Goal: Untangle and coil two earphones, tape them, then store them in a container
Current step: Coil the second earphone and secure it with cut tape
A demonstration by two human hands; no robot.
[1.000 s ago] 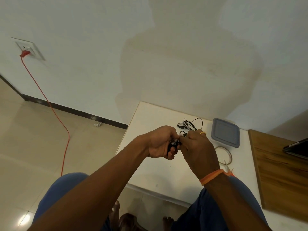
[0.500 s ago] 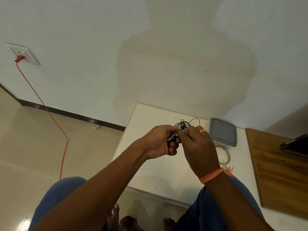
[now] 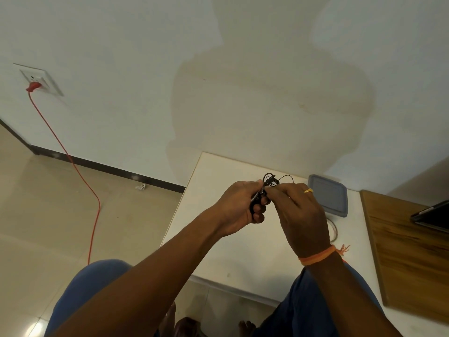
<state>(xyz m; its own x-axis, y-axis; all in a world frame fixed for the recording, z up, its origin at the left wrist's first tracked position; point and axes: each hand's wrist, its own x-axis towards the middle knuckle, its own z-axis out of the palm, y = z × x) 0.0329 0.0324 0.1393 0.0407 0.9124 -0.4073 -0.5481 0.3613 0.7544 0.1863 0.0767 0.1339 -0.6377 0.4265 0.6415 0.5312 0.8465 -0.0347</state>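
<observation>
Nearest the camera, two knees in blue trousers (image 3: 80, 295) frame the near edge of a low white table (image 3: 218, 259), and both forearms reach out over it. The left hand (image 3: 239, 206) curls its fingers around a bundle of thin black earphone cable (image 3: 258, 203), with a short silvery plug or stem poking out by the thumb. The right hand (image 3: 300, 215), wearing a gold ring and an orange thread wristband, pinches the same cable where the two hands meet.

Compared with a second ago, the hands have lifted a little and drawn closer together, and the loose loops of black wire (image 3: 273, 180) beyond the fingertips look smaller and tighter. I judge that the slack is being gathered in, so the work seems to be moving from untangling towards coiling; whether both earphones are in this one bundle I cannot tell.

The cable is thin, glossy and springy, held above the table rather than lying on it.

Farther right, a ring-shaped roll of clear tape (image 3: 334, 231) lies on the table, partly hidden by the right hand. Beyond it sits a grey rectangular lidded plastic container (image 3: 328, 198), closed, near the wall.
</observation>
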